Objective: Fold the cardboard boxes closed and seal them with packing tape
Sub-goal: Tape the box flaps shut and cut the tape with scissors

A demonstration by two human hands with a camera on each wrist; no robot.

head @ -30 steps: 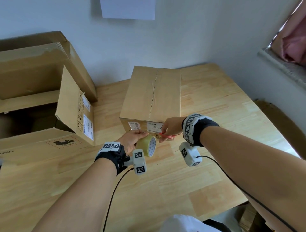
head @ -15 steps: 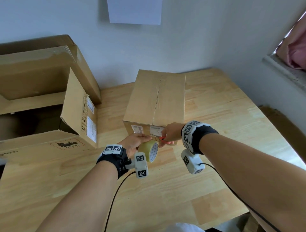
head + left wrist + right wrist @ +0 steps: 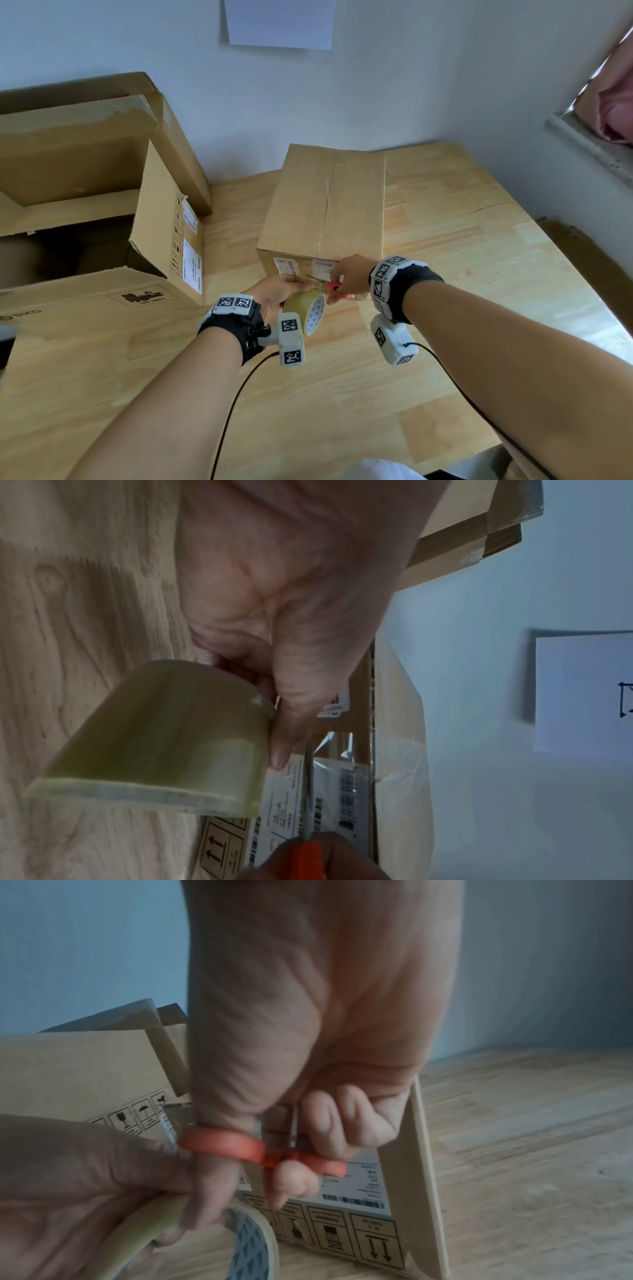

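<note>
A closed cardboard box stands on the wooden table, clear tape running along its top seam and down its near face. My left hand grips a yellowish roll of packing tape just in front of that face. My right hand holds small orange-handled scissors, thumb and fingers through the loops. The thin blades sit against the tape strip between roll and box.
A large open cardboard box with raised flaps fills the left side, and another flattened box lies in front of it. A white paper sheet hangs on the wall behind. A window ledge is at the right.
The view has shifted slightly; both hands stay at the box's near face. The scissors' blades now reach further left toward the left hand's fingers.
</note>
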